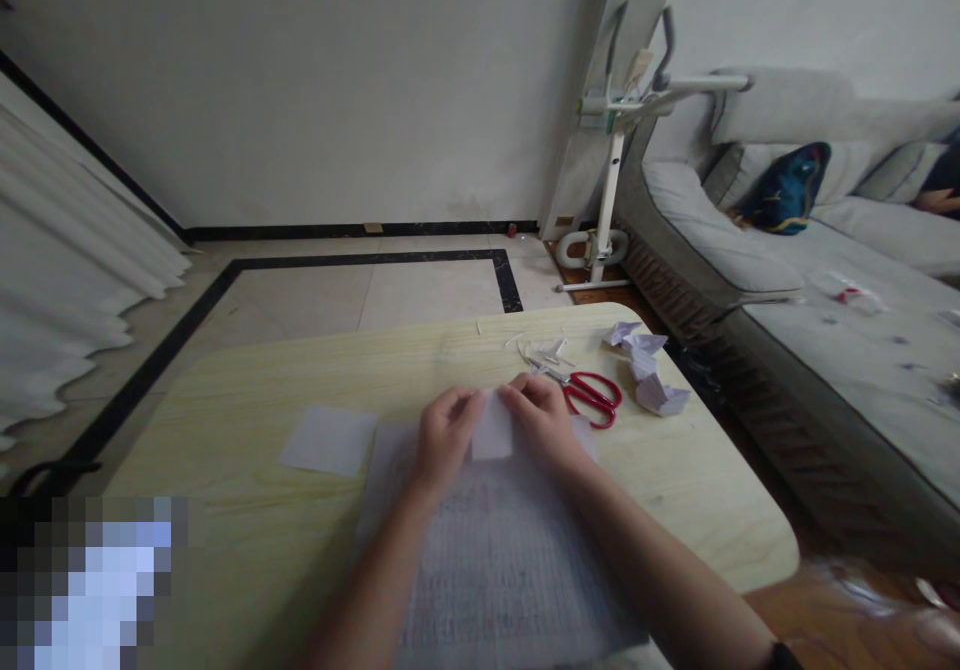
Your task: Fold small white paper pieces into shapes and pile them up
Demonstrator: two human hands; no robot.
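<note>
Between my two hands is a small folded piece of white paper [492, 435], pinched at its upper left and upper right. My left hand [450, 432] is closed on its left side, and my right hand [541, 418] is closed on its right side. Beneath lies a large sheet of printed paper [510, 560] with rows of faint lines. Red-handled scissors [594, 397] rest just beyond my right hand, blades pointing up and left. A blank white paper square [330, 440] lies flat to the left of my left hand.
Folded paper pieces [660, 390] sit at the right of the pale wooden table [225, 400]. Thin paper scraps [553, 352] lie by the scissor blades. Past the table stand white exercise equipment [609, 180] and a grey sofa [885, 340]; part of a person [943, 185] shows there.
</note>
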